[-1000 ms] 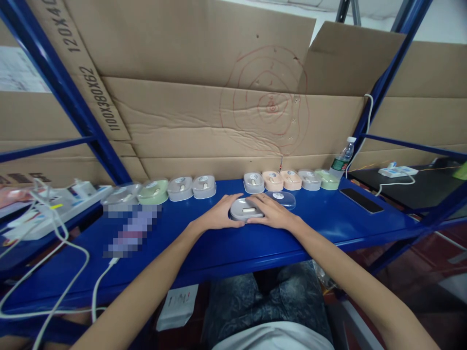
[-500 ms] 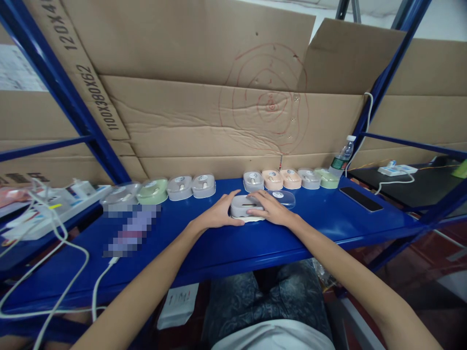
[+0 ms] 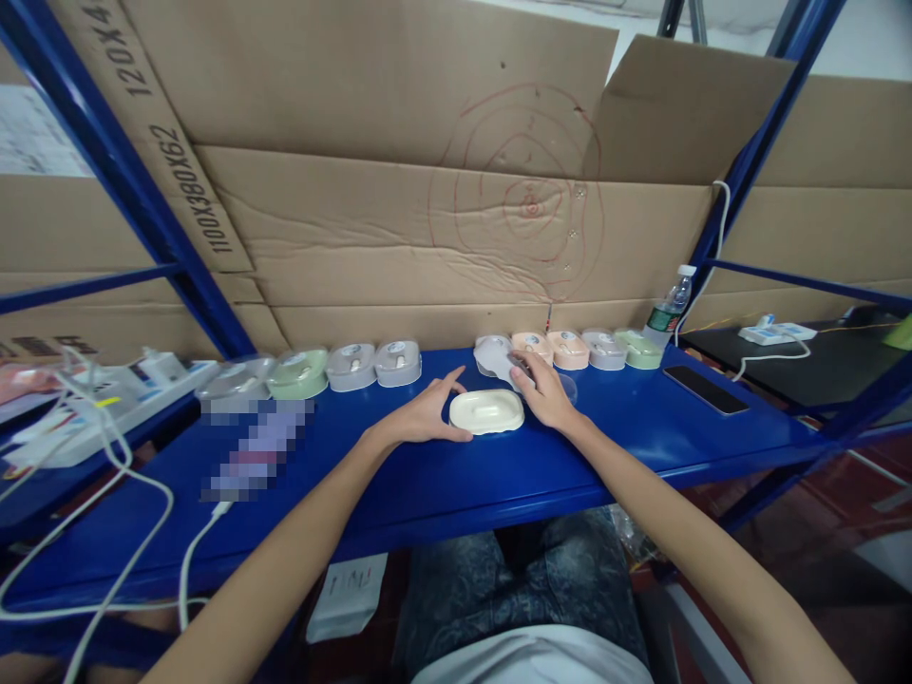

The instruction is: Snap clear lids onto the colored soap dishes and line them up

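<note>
A cream oval dish (image 3: 487, 410) with a raised middle lies on the blue shelf in front of me. My left hand (image 3: 427, 410) is at its left end, thumb and fingers spread around that end; I cannot tell whether they touch it. Behind the dish's right end, my right hand (image 3: 542, 388) grips a grey plastic tray (image 3: 502, 361), lifted and tilted. This tray partly covers a grey lidded box in the back row. A clear lid (image 3: 568, 388) lies beside my right hand, mostly hidden by it.
Along the cardboard back stand lidded boxes, including a green box (image 3: 297, 374), a grey box (image 3: 398, 364) and a peach box (image 3: 571, 350). A water bottle (image 3: 668, 306) and a black phone (image 3: 705, 389) are at right. White cables (image 3: 121, 465) and a blurred-out device (image 3: 260, 451) lie at left.
My right hand has lifted the grey tray off the cream dish and moved it back and to the right. The dish is now uncovered. My left hand has barely moved.
</note>
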{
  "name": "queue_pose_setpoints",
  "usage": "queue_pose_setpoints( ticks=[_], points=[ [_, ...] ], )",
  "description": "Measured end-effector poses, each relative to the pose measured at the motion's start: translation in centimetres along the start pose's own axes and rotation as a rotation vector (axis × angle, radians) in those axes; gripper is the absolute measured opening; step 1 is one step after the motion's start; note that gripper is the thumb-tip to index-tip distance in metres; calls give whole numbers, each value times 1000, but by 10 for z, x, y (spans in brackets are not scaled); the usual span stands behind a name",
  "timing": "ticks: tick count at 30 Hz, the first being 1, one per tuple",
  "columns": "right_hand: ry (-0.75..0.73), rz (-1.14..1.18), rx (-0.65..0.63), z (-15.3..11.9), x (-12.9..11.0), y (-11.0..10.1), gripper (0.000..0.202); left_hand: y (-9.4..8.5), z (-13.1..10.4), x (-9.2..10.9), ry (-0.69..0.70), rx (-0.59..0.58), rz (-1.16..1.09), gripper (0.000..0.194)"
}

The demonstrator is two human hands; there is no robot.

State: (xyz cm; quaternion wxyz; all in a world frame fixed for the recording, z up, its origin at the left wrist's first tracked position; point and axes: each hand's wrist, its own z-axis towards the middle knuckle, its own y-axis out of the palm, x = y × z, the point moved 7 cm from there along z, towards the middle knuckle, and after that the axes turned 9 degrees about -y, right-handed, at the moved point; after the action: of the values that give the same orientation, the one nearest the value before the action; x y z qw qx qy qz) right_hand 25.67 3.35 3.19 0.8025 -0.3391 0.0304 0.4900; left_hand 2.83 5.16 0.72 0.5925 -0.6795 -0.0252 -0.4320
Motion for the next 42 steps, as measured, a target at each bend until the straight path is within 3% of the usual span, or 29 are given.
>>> queue_pose_setpoints(
  ticks=[6,10,14,42],
  points=[
    [-59,-33,-190,-5,-18,13,59,-2,-1,7,60,12,8,120],
    [-105,-77,-331,-8,-31,23,61,-2,-2,4,1,19,11,130],
    [-204,-127,-390,-8,-42,29,62,-1,-3,-1,-81,15,33,139],
    [-271,-165,-409,-9,-43,31,63,0,-2,-4,-42,14,58,129]
  ],
)
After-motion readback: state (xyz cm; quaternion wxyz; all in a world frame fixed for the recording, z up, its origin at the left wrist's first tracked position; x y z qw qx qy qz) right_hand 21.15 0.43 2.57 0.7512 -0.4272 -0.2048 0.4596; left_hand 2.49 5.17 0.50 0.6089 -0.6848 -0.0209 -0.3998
